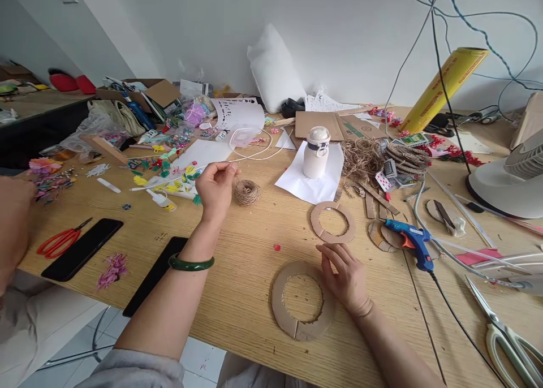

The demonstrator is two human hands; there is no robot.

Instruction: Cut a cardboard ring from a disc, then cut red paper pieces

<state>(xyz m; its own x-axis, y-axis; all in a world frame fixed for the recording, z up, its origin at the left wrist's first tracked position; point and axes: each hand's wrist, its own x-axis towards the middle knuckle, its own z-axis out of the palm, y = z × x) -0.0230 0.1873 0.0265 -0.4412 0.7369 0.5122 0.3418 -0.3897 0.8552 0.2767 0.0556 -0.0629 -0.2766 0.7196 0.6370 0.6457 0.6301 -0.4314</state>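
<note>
My left hand (215, 189), a green bangle on its wrist, is raised with thumb and fingers pinched on a thin strand of twine. Just to its right sits a small ball of brown twine (247, 193) on the table. My right hand (345, 275) rests beside a flat cardboard ring (283, 311), its loosely bent fingers over the ring's right edge and holding nothing. A second, smaller cardboard ring (316, 221) lies just beyond those fingers. Both rings have rough inner edges and visible seams.
A blue glue gun (413, 241) and large scissors (498, 326) lie to the right. Behind are a white bottle (314, 159) on paper, tangled twine (362, 159) and a fan (513, 179). Phones (82, 249) and red-handled scissors (59, 242) lie left, near another person's arm (12, 224).
</note>
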